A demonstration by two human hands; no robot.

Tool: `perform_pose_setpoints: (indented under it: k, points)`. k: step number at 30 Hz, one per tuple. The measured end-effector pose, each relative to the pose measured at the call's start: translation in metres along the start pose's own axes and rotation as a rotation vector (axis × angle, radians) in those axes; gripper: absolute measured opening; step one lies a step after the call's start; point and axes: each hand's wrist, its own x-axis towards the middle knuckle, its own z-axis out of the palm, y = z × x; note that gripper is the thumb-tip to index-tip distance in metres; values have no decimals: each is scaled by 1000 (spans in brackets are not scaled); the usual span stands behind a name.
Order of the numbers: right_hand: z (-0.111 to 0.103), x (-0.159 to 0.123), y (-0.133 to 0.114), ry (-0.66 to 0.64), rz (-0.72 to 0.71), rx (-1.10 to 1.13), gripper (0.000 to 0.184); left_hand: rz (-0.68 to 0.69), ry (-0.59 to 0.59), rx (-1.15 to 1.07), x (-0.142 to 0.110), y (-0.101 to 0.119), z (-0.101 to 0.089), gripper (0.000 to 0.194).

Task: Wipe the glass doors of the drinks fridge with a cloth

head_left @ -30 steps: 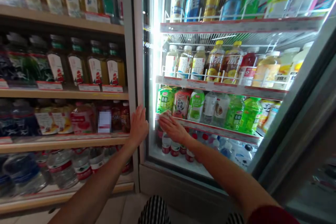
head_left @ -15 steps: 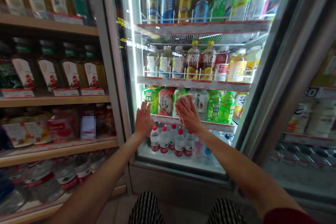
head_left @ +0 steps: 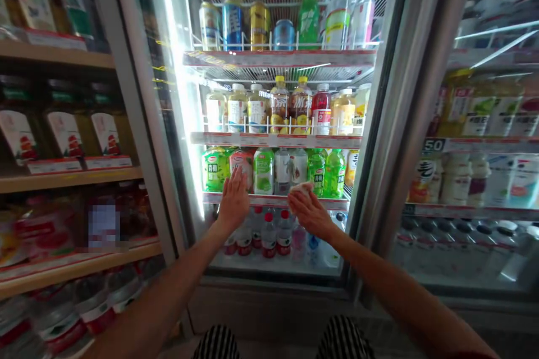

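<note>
A glass door of a lit drinks fridge stands closed in front of me. My left hand is raised flat against or just before the glass, fingers stretched out, with nothing in it. It covers part of a red-labelled bottle. To its right, my right hand presses a pale cloth toward the glass at the height of the third shelf's front edge. The palm hides most of the cloth. Green drink bottles show behind the glass between and around the hands.
Above are cans and bottles on wire shelves. Small red-capped water bottles stand at the fridge bottom. A wooden-edged shelf with bottles is on the left. A metal door frame and another fridge section are on the right. My knees are below.
The view has swung right. My right hand with the cloth has moved lower on the glass. My left hand now covers the red-labelled bottle rather than the green one at the far left.
</note>
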Motion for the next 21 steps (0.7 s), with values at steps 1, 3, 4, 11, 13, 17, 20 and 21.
perform_pose_setpoints:
  k: [1, 3, 4, 11, 13, 17, 20, 21]
  points:
    - [-3, -4, 5, -2, 0, -7, 57, 5, 7, 2, 1, 1, 1, 57]
    - [-8, -8, 19, 68, 112, -67, 56, 6, 22, 7, 4, 3, 3, 57]
    - [-10, -10, 25, 118, 190, -106, 56, 3, 29, 7, 5, 4, 4, 57]
    - [-19, -56, 34, 73, 267, -159, 56, -10, 51, -34, 7, -3, 6, 59]
    - [-22, -63, 44, 142, 362, -169, 58, -21, 64, -39, 8, -9, 5, 58]
    - [-21, -36, 55, 407, 646, -234, 63, -59, 114, -23, 13, -18, 4, 58]
    - [-11, -6, 33, 317, 491, -163, 62, -76, 137, -13, 18, -19, 3, 59]
    - [-8, 2, 25, 238, 374, -121, 60, -77, 139, -11, 18, -20, 2, 60]
